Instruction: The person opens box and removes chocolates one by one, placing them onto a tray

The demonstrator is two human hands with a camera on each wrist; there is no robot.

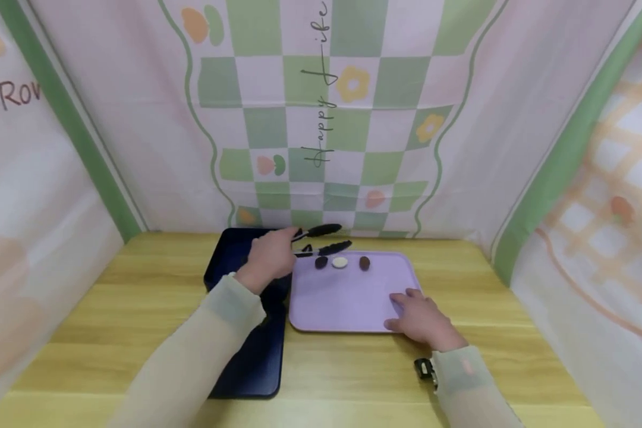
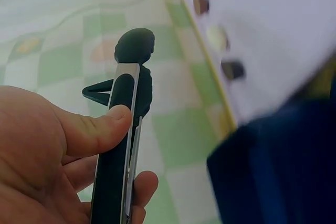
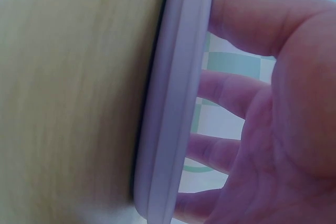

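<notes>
My left hand [image 1: 270, 258] grips a pair of tongs [image 2: 113, 166] with black heads, thumb on one arm and fingers round the other. The tongs' arms are spread, and nothing shows between the heads, which hover over the far left part of a lilac tray [image 1: 342, 303]. Along the tray's far side lie three small oval pieces: a black one [image 1: 321, 262], a white one [image 1: 339, 262] and a brown one [image 1: 365, 263]. My right hand [image 1: 419, 318] rests on the tray's near right corner, fingers spread and fingertips on its surface, as the right wrist view [image 3: 236, 98] also shows.
A dark blue container [image 1: 216, 261] stands left of the lilac tray, partly behind my left hand. Nearer to me lies a flat dark blue piece [image 1: 257, 380], partly under my left forearm. A patterned curtain [image 1: 326, 131] hangs behind the wooden table [image 1: 353, 380].
</notes>
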